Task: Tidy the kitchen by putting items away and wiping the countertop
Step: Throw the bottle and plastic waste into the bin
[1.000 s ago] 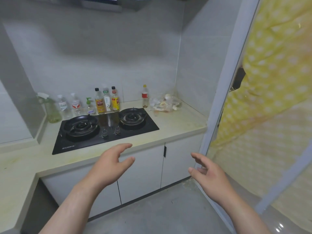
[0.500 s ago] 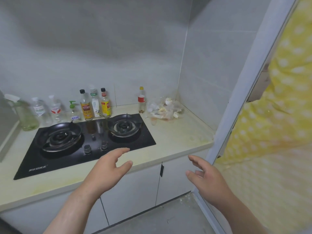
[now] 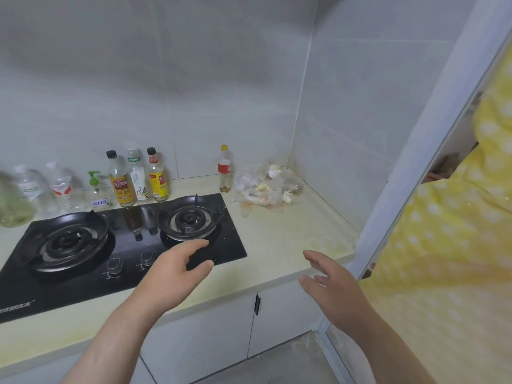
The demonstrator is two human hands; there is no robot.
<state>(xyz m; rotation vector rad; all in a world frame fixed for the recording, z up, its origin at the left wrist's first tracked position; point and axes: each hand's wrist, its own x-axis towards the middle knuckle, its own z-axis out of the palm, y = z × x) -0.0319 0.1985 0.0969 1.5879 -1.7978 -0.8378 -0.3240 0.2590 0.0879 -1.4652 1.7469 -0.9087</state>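
A pale yellow countertop (image 3: 279, 239) holds a black two-burner gas stove (image 3: 116, 245). In the back right corner lies a clear plastic bag with scraps and eggshells (image 3: 266, 187). Beside it stands a small red-labelled bottle (image 3: 224, 170). Several condiment and cleaning bottles (image 3: 135, 178) line the back wall behind the stove. My left hand (image 3: 174, 273) hovers over the stove's front right corner, fingers relaxed, holding nothing. My right hand (image 3: 332, 286) hovers over the counter's front edge, also empty with loose fingers.
White cabinet doors with a dark handle (image 3: 257, 303) sit under the counter. A white door frame (image 3: 410, 162) stands at the counter's right end, with a yellow polka-dot curtain (image 3: 457, 245) beyond it. Grey tiled walls close the back and right side.
The view has drawn closer to the counter and lowered toward it. Both hands have moved forward, from in front of the cabinets to over the stove corner and counter edge.
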